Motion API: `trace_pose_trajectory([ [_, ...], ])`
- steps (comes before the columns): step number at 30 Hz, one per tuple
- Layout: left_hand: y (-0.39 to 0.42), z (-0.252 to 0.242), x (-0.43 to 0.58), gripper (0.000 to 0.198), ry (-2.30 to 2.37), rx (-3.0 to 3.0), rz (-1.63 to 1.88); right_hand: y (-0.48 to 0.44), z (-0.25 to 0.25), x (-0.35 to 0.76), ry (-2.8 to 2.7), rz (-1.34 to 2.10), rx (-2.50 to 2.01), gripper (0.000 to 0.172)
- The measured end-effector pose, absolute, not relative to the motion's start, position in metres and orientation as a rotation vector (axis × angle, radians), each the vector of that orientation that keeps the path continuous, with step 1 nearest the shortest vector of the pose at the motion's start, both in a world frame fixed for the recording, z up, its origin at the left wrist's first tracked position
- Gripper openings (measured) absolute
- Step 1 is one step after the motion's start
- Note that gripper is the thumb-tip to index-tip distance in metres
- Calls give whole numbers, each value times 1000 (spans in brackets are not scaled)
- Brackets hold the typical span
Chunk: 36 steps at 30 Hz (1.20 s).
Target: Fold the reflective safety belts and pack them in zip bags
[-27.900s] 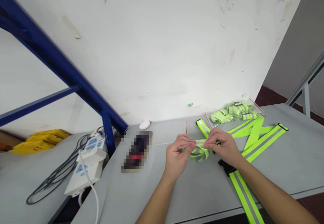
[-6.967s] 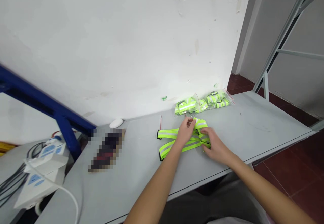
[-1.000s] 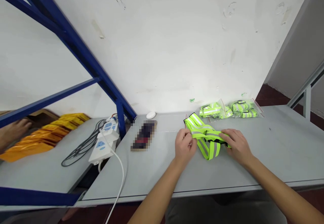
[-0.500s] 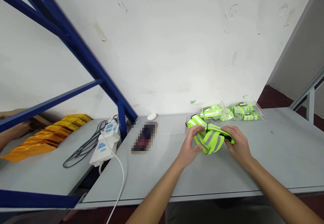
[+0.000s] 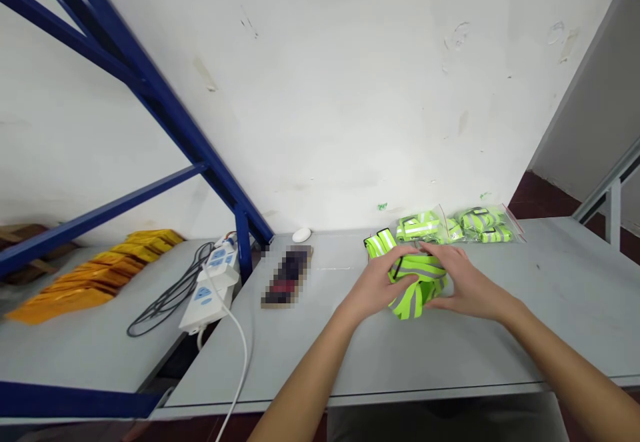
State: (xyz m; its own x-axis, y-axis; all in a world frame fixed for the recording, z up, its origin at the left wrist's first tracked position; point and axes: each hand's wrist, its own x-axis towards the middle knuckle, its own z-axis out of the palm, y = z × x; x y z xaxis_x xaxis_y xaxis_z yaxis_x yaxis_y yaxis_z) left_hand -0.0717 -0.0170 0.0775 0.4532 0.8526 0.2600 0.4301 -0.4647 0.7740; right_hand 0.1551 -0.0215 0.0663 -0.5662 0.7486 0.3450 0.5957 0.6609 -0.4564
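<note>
A neon-green reflective strap [image 5: 419, 270] with grey stripes is bunched between my two hands, above the grey table. My left hand [image 5: 376, 283] closes on its left side, thumb in front. On the other side my right hand [image 5: 463, 281] grips it, fingers over the top and thumb underneath. Just behind my left hand lies another folded neon-green piece [image 5: 380, 242] with white bands and a black edge. My fingers cover parts of the strap.
Clear bags with neon-green straps [image 5: 483, 223] lie along the wall. Left of my hands are a pixelated phone-like object [image 5: 287, 277], a white round object [image 5: 301, 235], a white power strip [image 5: 210, 295] with cables, a blue frame [image 5: 243, 235] and overlapping yellow-orange packets [image 5: 100, 269].
My hands have come closer together, and the strap is gathered into a more compact bundle. My right hand has moved left. The other person's hand at far left is out of sight.
</note>
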Motion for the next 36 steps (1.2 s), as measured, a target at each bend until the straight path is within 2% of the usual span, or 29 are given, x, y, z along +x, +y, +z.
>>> trace_pose_trajectory([
  [2,-21,71,-68,41,1028,2289,856,-19,86,161,-2396,556,-1015,85],
  [3,-23,67,-65,43,993,2386,852,-17,95,163,-2425,578,-1018,76],
  [6,-25,52,-55,47,884,2511,922,-12,110,162,-2592,457,-1041,29],
  [7,-25,48,-52,51,877,2462,995,-12,111,161,-2643,367,-1022,18],
  [8,-25,43,-50,63,884,2373,1083,-12,109,161,-2672,262,-979,18],
  [10,-23,33,-50,102,906,2198,1157,-16,102,164,-2632,26,-838,23],
  [11,-21,28,-51,119,908,2174,1112,-20,97,169,-2585,-87,-755,25],
  [12,-19,22,-53,126,900,2207,1009,-25,90,174,-2540,-188,-676,26],
  [13,-17,16,-55,122,887,2283,859,-30,83,181,-2510,-270,-612,27],
  [16,-9,-3,-57,77,911,2550,420,-49,60,203,-2522,-408,-534,28],
  [19,1,-16,-52,67,1019,2711,221,-67,33,222,-2594,-394,-558,30],
  [23,8,-12,-49,48,1173,2831,235,-81,0,236,-2620,-285,-623,35],
  [28,1,13,-55,55,972,2565,461,-83,-15,238,-2644,15,-761,37],
  [32,-12,19,-34,32,1220,2341,773,-80,-4,236,-2770,178,-926,36],
  [34,-18,11,-15,38,1271,2404,747,-78,4,233,-2865,138,-945,34],
  [36,-21,-4,1,50,1261,2489,499,-74,10,229,-2949,75,-918,27],
])
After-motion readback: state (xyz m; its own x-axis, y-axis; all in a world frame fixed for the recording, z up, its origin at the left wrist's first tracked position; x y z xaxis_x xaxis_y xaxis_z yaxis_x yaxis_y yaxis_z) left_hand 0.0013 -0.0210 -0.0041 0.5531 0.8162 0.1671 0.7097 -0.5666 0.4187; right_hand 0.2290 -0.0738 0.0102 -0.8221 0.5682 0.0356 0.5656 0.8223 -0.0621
